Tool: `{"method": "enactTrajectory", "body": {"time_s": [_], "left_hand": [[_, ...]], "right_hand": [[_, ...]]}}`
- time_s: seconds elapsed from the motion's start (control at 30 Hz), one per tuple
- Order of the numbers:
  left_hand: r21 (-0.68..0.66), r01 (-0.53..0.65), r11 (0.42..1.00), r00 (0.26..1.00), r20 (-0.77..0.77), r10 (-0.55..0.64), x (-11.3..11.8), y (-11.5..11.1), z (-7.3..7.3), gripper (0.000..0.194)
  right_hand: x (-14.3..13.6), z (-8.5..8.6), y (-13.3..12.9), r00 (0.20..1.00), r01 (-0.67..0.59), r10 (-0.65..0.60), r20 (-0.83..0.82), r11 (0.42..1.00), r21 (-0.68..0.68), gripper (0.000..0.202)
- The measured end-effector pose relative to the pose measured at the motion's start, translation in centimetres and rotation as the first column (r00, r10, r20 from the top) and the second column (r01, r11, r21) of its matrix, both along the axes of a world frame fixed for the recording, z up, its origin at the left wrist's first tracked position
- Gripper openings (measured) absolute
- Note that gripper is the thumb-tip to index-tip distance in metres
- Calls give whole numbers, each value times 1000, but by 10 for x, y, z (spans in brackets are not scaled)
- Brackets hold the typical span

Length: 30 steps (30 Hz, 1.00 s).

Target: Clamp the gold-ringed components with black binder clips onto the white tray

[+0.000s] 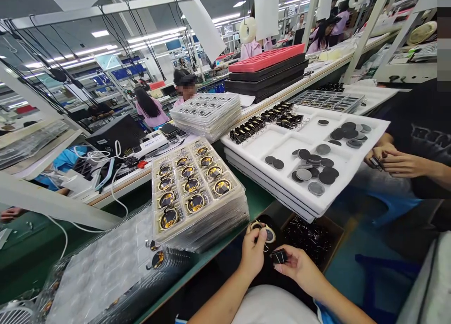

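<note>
My left hand [253,249] pinches a gold-rimmed round watch case [269,235] with a dark grey disc on its face. Close beside it, my right hand [298,267] is closed on a black binder clip [279,256], which is apart from the case. Both hands are low over my lap, in front of the bench edge. To the left, a stack of clear plastic trays [211,216] carries rows of similar gold-rimmed cases with black and orange insides. On the white foam tray [271,148] lie loose dark discs [310,156] and rows of black binder clips [252,127].
Below the foam trays sits a box of black clips [310,239]. Another stack of clear trays [95,267] is at lower left. Behind are more clear trays [207,112] and red and black trays [268,61]. At right, a co-worker's hands [398,162] hold a small black item.
</note>
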<state>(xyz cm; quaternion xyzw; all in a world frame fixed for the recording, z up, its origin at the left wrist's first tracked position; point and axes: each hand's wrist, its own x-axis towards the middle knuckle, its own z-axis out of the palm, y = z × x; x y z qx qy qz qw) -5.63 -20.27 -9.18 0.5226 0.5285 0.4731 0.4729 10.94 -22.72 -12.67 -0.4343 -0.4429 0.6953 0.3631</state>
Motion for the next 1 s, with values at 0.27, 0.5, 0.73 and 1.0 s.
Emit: {"method": "enactTrajectory", "body": {"time_s": [0.27,0.5,0.73,1.0], "left_hand": [[-146,178,973,952,275,-133,24,-8,5,62],[-116,60,991,961,274,-26,25,8,7,53],[116,159,981,986,23,-162,17,16,69,50],[283,313,906,945,-184,-270,58,92,149,47]], "right_hand": [[-9,5,3,969,22,-34,246,998,53,51],[30,10,8,857,-5,-108,504,976,217,47],[104,58,19,501,-111,-171,848,959,260,38],[81,194,92,802,-253,-496,333,223,941,11]]}}
